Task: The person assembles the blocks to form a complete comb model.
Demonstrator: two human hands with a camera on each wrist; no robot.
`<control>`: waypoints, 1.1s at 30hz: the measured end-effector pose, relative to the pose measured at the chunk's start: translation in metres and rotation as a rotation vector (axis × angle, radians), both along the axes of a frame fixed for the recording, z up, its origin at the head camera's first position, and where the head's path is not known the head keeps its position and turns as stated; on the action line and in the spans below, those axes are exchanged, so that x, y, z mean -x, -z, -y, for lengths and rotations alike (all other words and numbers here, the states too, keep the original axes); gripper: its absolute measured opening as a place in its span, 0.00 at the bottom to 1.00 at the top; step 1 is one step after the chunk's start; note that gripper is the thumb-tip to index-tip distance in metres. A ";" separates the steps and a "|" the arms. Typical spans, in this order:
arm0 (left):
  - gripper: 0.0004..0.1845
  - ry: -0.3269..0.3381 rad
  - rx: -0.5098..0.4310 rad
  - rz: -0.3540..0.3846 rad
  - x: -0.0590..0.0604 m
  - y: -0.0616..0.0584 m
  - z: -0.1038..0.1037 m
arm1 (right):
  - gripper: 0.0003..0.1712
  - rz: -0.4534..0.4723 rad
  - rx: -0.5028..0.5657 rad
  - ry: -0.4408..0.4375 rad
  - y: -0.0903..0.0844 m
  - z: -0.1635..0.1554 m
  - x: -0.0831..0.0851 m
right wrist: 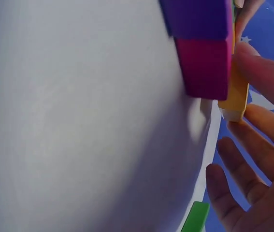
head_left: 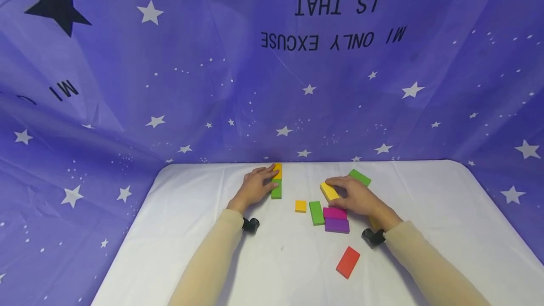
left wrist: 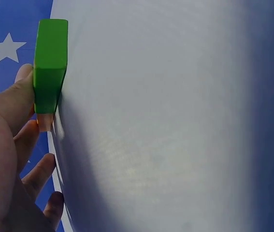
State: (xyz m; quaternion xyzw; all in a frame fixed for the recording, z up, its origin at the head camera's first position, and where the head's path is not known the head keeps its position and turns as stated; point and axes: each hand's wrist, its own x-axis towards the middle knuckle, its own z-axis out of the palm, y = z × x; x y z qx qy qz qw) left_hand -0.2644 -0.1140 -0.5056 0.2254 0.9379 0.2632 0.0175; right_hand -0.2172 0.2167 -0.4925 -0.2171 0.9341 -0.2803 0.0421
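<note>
My left hand [head_left: 260, 184] lies flat on the white table [head_left: 204, 211], its straight fingers against a column of two blocks. The column is a yellow block [head_left: 278, 170] with a green block [head_left: 276, 190] below it. In the left wrist view the green block [left wrist: 50, 67] stands beside my thumb. My right hand [head_left: 352, 195] rests with relaxed fingers over a slanted yellow block [head_left: 328, 191]. In the right wrist view my thumb touches that yellow block [right wrist: 237, 99] and the other fingers [right wrist: 233, 159] are spread apart from it.
Near the right hand lie a magenta block [head_left: 335, 213], a purple block [head_left: 337, 225], a green block [head_left: 316, 213], a small yellow square [head_left: 300, 206] and another green block [head_left: 360, 177]. A red block [head_left: 348, 262] lies nearer me. A starry purple cloth [head_left: 272, 84] backs the table.
</note>
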 end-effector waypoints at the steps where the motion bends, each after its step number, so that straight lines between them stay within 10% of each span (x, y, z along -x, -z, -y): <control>1: 0.26 -0.001 0.006 -0.002 0.000 0.000 0.000 | 0.38 -0.008 0.005 0.008 0.000 0.001 -0.001; 11: 0.26 -0.008 0.015 -0.002 -0.002 0.002 0.001 | 0.38 -0.119 0.066 0.007 -0.006 0.016 -0.008; 33: 0.26 -0.018 0.019 -0.003 -0.001 0.000 -0.001 | 0.36 -0.067 0.130 0.024 -0.019 0.070 -0.023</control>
